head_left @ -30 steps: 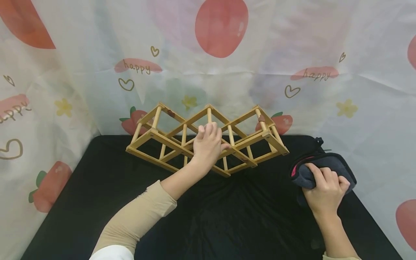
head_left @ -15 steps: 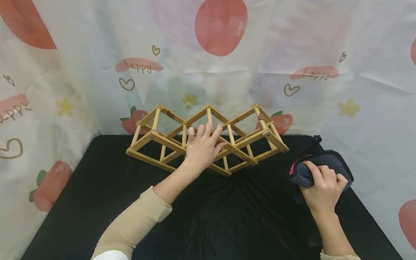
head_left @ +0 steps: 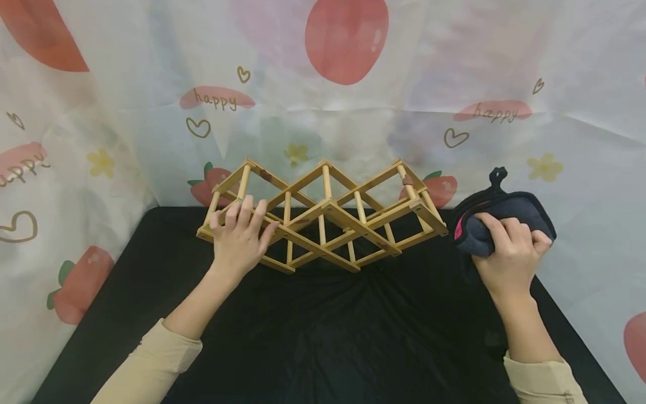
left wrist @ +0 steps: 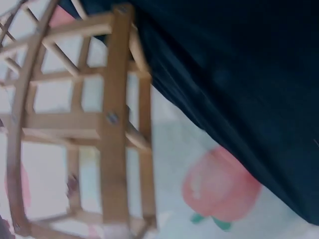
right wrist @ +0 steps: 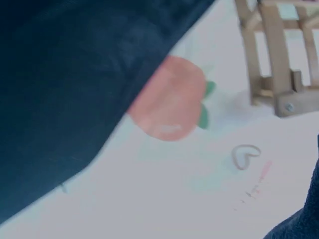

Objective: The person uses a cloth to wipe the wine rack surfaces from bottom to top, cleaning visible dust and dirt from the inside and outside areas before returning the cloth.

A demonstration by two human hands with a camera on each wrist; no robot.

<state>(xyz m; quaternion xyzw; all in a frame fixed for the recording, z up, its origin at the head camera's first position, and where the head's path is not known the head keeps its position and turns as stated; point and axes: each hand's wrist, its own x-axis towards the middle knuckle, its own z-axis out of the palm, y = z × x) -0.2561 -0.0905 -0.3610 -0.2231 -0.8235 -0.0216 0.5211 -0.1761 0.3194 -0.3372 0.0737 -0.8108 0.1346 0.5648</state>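
Observation:
A wooden lattice rack (head_left: 328,210) of crossed slats and round dowels stands near the back of the black-covered table. My left hand (head_left: 236,238) is over its left end, fingers spread and thumb out to the right, hiding some of the slats there. In the left wrist view the wooden rack (left wrist: 114,119) shows at the left side, and no fingers appear. To the right of the rack, my right hand (head_left: 512,255) grips a folded dark blue fabric piece (head_left: 525,212) with black edging, a pink inside and a black loop on top. A dark blue fabric corner (right wrist: 301,214) enters the right wrist view.
A black cloth (head_left: 323,336) covers the table, with wrinkles near its middle. Behind and at both sides hangs a pale curtain (head_left: 353,129) printed with fruit, hearts and words. The rack's back side is close to the curtain.
My left hand has let go of the rack's middle and moved left to its left end. My right hand has lifted the dark blue fabric piece a little, its loop now standing higher.

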